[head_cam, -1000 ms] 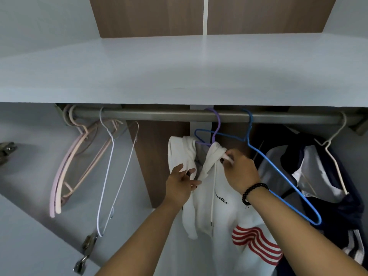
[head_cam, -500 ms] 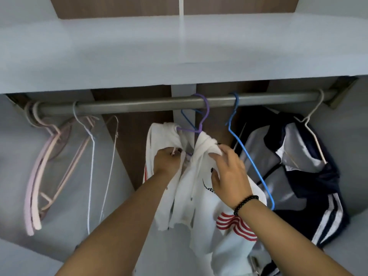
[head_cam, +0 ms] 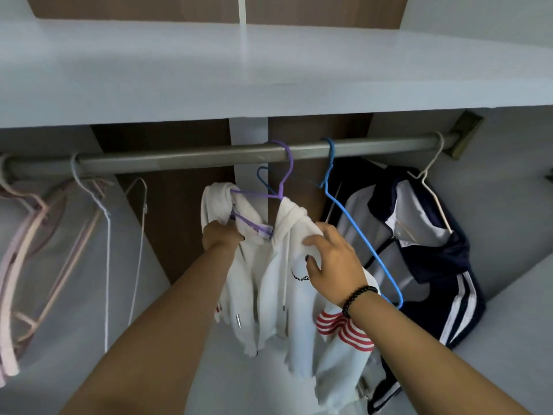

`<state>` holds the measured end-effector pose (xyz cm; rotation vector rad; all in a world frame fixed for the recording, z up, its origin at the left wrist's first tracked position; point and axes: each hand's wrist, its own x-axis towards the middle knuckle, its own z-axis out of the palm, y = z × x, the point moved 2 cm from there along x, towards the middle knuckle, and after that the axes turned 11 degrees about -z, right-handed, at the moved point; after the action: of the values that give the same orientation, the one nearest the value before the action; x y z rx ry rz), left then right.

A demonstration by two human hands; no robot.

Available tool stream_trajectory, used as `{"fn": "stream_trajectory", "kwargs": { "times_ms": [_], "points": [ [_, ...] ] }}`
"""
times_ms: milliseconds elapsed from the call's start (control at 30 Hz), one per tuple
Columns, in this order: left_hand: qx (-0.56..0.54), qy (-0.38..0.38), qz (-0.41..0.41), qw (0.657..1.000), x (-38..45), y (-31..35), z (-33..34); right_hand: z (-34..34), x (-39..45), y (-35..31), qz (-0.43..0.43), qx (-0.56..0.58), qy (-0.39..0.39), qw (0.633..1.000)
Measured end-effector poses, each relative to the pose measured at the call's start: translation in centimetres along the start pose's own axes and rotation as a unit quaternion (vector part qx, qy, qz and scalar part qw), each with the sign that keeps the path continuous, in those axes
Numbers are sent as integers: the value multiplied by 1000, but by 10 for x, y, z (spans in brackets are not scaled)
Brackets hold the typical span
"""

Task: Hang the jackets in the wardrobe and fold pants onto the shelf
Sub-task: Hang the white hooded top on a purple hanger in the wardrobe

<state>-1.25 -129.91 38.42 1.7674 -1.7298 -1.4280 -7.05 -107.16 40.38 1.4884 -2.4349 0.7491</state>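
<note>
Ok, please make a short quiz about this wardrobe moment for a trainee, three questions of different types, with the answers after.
1. True or false: the white hooded jacket hangs on the thin purple wire hanger.
2. Which hand lies with spread fingers on the jacket's shoulder? A) left hand B) right hand
3. Fill in: the empty blue wire hanger hangs from the grey metal rail between the white jacket and the ______ striped jacket.

Key: 1 true; 2 B; 3 navy.
</note>
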Motion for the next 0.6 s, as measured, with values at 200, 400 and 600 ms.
{"fn": "stream_trajectory", "kwargs": {
  "times_ms": [200,400,600],
  "points": [
    [38,37,129,990,-10,-1,-1,7,-1,2,6,-14,16,1000],
    [93,-53,313,944,-57,-19,0,10,1,1,-21,-105,38,994],
    [100,-152,383,905,-78,-16,-15,34,-8,-5,-77,-161,-5,984]
  ]
}}
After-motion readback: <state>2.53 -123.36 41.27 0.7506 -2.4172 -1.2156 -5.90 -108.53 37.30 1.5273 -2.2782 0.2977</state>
